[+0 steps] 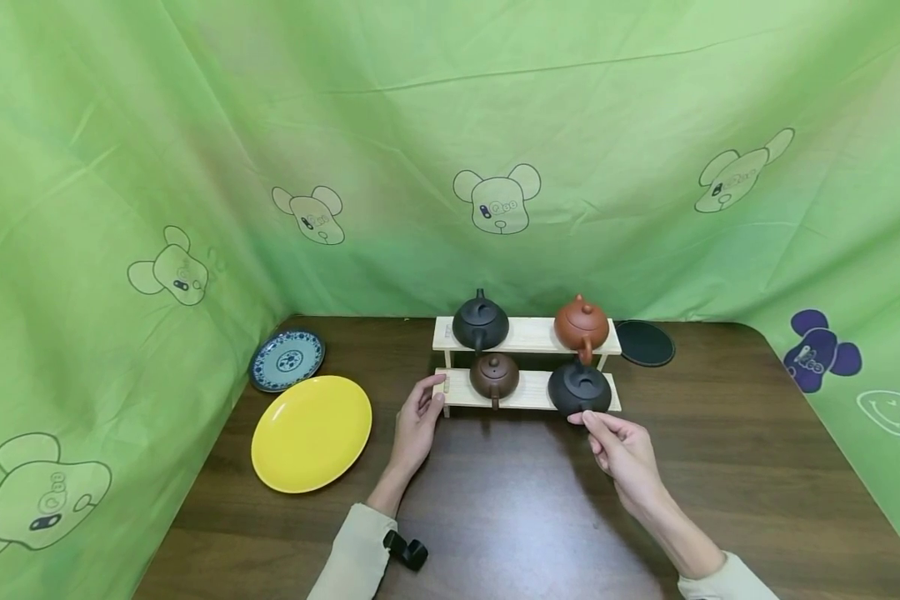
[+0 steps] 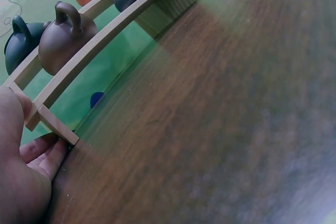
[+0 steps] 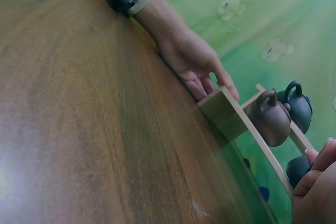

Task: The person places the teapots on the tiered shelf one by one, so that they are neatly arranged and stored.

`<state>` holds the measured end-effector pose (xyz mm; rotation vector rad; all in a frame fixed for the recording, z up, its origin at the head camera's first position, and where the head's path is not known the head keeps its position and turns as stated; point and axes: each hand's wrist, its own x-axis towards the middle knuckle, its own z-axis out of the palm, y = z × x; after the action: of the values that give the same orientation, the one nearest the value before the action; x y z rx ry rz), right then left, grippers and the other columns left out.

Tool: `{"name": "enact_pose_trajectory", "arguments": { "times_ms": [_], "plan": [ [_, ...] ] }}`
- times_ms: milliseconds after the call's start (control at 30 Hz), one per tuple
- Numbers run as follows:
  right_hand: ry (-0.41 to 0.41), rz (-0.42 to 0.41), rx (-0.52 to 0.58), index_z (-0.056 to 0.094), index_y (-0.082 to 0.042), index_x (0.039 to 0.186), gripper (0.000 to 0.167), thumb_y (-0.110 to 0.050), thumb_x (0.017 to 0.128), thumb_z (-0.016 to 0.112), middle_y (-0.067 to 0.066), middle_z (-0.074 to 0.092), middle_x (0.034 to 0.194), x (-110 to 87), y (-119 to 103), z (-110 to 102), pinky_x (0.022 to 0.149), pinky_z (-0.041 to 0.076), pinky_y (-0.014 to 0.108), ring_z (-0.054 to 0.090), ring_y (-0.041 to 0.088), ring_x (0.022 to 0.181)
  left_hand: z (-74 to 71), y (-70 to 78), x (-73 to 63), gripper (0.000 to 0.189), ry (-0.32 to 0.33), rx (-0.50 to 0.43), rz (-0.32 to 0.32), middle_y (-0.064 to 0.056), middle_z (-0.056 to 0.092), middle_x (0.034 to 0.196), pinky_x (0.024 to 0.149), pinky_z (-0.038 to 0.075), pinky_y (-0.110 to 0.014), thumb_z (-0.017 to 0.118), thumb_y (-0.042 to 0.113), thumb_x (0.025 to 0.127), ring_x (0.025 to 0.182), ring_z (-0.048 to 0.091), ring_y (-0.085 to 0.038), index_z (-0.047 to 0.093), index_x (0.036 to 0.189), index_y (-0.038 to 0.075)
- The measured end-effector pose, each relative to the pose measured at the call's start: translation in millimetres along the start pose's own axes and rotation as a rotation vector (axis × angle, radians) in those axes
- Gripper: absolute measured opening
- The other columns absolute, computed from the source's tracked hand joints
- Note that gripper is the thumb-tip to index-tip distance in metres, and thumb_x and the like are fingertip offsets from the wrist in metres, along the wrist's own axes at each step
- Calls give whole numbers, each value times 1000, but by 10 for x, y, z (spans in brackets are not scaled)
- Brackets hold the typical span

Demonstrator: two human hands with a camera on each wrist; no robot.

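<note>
A two-tier wooden rack [image 1: 532, 390] holds several small teapots. On its lower tier, a dark brown teapot [image 1: 494, 377] sits left and a black teapot [image 1: 579, 385] sits right. The upper tier bears another black teapot [image 1: 480, 321] and a reddish-orange teapot [image 1: 581, 325]. My left hand [image 1: 416, 427] grips the lower tier's left end, thumb at the shelf's edge and fingers by the end support [image 2: 58, 124]. With thumb and fingers, my right hand [image 1: 624, 458] pinches the lower black teapot at its near side, where the handle is mostly hidden by the fingertips.
A yellow plate [image 1: 311, 435] lies on the brown wooden table [image 1: 517, 508] left of the rack, beside a blue patterned plate [image 1: 288, 360]. A black round disc [image 1: 646, 343] lies right of the rack. Green printed cloth [image 1: 495, 108] hangs behind and along the sides.
</note>
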<state>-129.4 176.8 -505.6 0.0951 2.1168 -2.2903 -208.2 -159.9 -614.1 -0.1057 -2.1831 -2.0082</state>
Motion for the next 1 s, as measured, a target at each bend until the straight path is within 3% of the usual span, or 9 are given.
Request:
{"name": "enact_pose_trajectory", "arguments": {
  "times_ms": [333, 533, 900, 1000],
  "plan": [
    [13, -2, -1, 79, 10, 112, 33, -21, 114, 67, -6, 49, 66, 79, 7, 45, 46, 20, 31, 37, 1, 52, 5, -1, -12, 31, 12, 22, 59, 3, 72, 143, 103, 55, -24, 68, 22, 112, 125, 71, -20, 72, 142, 28],
    [11, -12, -27, 78, 11, 113, 34, -21, 114, 66, -7, 50, 67, 108, 16, 48, 46, 31, 17, 39, 1, 53, 4, -11, -8, 31, 10, 0, 28, 4, 72, 144, 105, 54, -23, 69, 26, 112, 127, 70, -18, 71, 143, 30],
    [3, -15, -19, 80, 4, 111, 32, -22, 115, 64, -7, 50, 68, 140, 47, 58, 46, 22, 29, 37, 1, 50, 4, 55, -17, 32, 9, 7, -23, 8, 73, 141, 107, 54, -27, 67, 18, 112, 126, 70, -18, 72, 140, 33],
    [7, -7, -17, 80, 4, 111, 32, -23, 115, 64, -7, 50, 68, 145, 47, 57, 47, 20, 31, 37, 2, 50, 14, 97, -25, 32, 11, 20, -11, 10, 72, 141, 107, 54, -26, 66, 16, 112, 127, 70, -18, 73, 140, 32]
  ]
}}
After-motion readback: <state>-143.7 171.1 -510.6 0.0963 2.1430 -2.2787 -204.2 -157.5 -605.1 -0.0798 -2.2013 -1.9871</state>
